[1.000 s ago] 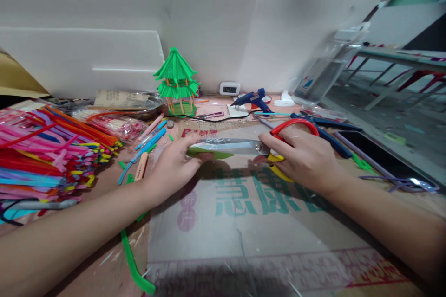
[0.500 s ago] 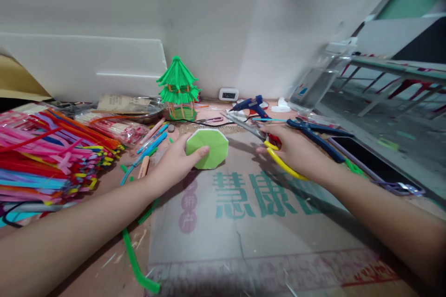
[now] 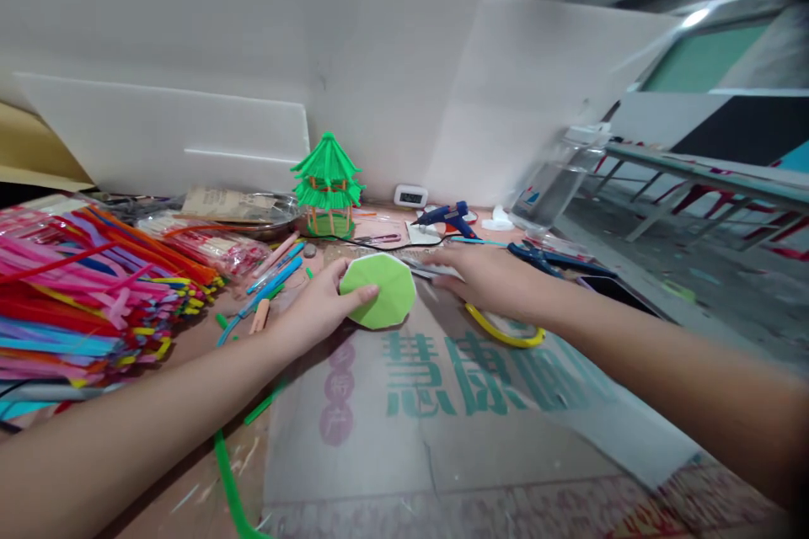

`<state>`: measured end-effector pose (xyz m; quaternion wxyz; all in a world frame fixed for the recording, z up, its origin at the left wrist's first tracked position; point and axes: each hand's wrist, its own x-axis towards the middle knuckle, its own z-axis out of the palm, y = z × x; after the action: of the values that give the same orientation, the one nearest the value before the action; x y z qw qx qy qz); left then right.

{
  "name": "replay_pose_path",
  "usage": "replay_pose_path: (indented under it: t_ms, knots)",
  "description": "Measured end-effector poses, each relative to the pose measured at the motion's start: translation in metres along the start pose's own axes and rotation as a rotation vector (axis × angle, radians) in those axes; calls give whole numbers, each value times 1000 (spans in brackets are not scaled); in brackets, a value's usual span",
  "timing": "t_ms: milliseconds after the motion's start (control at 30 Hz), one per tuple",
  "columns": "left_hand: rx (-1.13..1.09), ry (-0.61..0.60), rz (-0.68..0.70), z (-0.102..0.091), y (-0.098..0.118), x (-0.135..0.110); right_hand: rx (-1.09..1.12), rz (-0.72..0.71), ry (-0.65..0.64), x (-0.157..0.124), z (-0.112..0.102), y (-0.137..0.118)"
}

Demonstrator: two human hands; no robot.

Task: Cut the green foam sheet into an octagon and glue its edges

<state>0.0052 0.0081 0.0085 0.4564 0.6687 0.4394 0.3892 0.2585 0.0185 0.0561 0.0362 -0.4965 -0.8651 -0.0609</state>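
Left hand pinches a green octagon tilted on the cardboard. Right hand lies over scissors beside it; its grip is unclear. The blades point at the octagon and could nick it or a finger.

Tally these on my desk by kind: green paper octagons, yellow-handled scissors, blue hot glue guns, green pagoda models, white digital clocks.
green paper octagon: 1
yellow-handled scissors: 1
blue hot glue gun: 1
green pagoda model: 1
white digital clock: 1
Total: 5
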Motion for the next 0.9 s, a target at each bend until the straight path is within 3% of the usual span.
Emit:
replay_pose_path:
  t_ms: [200, 300, 400, 633, 767, 833, 900]
  knots:
    - [13, 1, 73, 0, -4, -2, 51, -25, -30, 107, 35, 21]
    - [4, 17, 98, 0, -10, -2, 93, -31, -77, 133, 55, 26]
    - [-16, 21, 100, 0, -12, -3, 115, -18, -71, 139, 63, 26]
    - [78, 54, 109, 1, -7, -5, 173, 169, 199, 107, 36, 32]
    - [74, 45, 91, 2, -4, -6, 291, 205, 260, 59, 20, 29]
    - [53, 43, 80, 3, -4, -6, 510, 191, 230, 31, 18, 22]
    - [39, 50, 91, 4, -5, -6, 601, 189, 291, 7, 22, 12]
